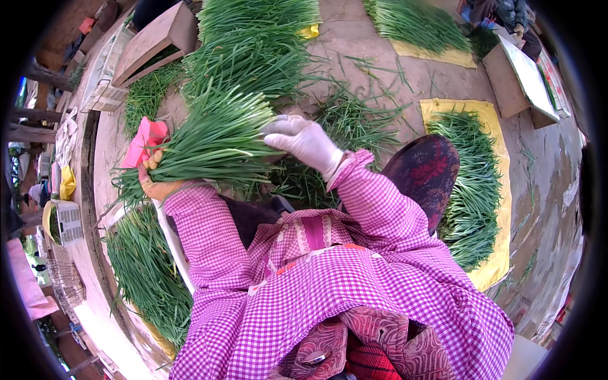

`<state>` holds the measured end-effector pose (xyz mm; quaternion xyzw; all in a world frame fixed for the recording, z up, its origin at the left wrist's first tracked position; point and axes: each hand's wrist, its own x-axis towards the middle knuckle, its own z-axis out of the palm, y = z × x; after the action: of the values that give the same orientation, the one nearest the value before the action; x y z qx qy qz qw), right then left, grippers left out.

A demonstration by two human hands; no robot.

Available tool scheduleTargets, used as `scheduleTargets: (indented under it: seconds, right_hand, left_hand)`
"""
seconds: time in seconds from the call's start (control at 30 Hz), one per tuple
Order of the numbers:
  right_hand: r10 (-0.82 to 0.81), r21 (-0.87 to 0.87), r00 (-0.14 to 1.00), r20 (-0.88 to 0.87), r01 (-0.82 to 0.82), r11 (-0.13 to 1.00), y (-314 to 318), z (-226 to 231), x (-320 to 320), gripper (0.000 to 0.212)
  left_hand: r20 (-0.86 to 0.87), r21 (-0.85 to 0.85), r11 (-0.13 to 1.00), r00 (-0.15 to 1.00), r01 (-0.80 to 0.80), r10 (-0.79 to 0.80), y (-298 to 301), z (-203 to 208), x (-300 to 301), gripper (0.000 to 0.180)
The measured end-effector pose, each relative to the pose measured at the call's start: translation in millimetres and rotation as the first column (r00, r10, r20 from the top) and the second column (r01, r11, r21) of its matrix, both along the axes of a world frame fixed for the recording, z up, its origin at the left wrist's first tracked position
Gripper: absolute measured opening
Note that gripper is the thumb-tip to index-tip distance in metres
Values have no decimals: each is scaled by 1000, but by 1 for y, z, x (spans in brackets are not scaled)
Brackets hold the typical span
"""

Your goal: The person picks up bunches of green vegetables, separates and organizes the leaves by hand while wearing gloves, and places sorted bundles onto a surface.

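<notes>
A large bunch of garlic chives lies across in front of me, its pale cut ends toward the right. At its leafy left end my left hand has its fingers wrapped round the chives. A bright pink sheet or cloth sticks up beside those fingers; whether the hand grips it too, I cannot tell. My right hand, in a white glove, reaches in from the right. Its stretched fingers rest against the pale ends without closing round them. Loose green leaves lie below, between my knees.
Chive heaps lie ahead, at lower left and on yellow sheeting at right. Scattered leaves cover some floor. Wooden boxes stand far left and far right. Another person sits at upper right.
</notes>
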<state>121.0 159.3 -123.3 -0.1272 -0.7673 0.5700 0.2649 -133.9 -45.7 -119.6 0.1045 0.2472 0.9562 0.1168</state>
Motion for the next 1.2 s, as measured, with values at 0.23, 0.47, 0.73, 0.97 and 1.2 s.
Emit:
scheduleTargets:
  seconds: [0.23, 0.47, 0.73, 0.97, 1.2]
  right_hand:
    - [-64, -447, 998, -15, 51, 893, 2, -9, -1, 18]
    - [-24, -394, 997, 72, 51, 918, 27, -6, 8, 28]
    - [-80, -409, 996, 43, 91, 908, -10, -14, -5, 24]
    - [-710, -280, 704, -21, 677, 680, 83, -19, 34, 15]
    - [-412, 145, 911, -1, 408, 902, 61, -3, 22, 41]
  left_hand:
    - [65, -5, 1000, 997, -31, 31, 15, 17, 20, 19]
    - [16, 21, 999, 1000, 24, -24, 14, 21, 21, 19]
    - [25, 17, 997, 997, 79, -79, 25, 21, 31, 19]
    - [-31, 22, 981, 981, 194, -193, 17, 21, 23, 22]
    - [-104, -23, 926, 920, 377, -377, 34, 19, 42, 24]
